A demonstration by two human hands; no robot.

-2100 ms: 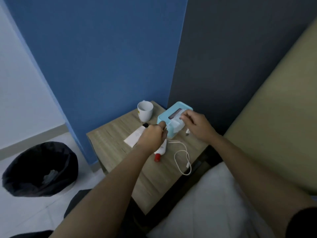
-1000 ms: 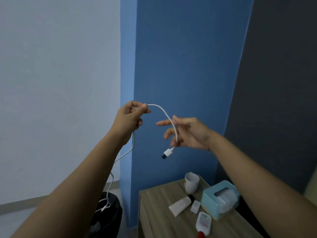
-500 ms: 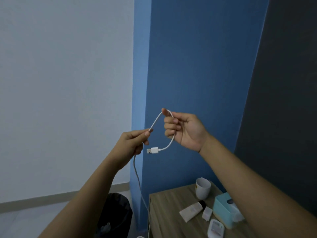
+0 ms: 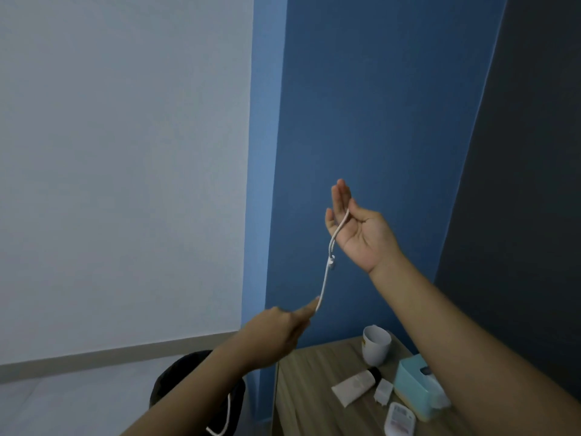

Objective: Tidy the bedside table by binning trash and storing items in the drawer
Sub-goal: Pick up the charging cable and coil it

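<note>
Head view, both hands raised in front of the blue wall. Left hand (image 4: 276, 328): thumb and forefinger pinch the white cable (image 4: 323, 283), the other fingers curled under. Right hand (image 4: 361, 229): palm toward me, fingers nearly straight and pointing up, thumb folded over the cable where it crosses the palm. The cable runs taut between the two hands, its plug just below the right palm. I see its loose tail hanging under the left forearm, in front of the black bin (image 4: 176, 372). On the desk (image 4: 301, 388): mug (image 4: 375, 344), tube (image 4: 355, 387), teal tissue box (image 4: 418, 388).
</note>
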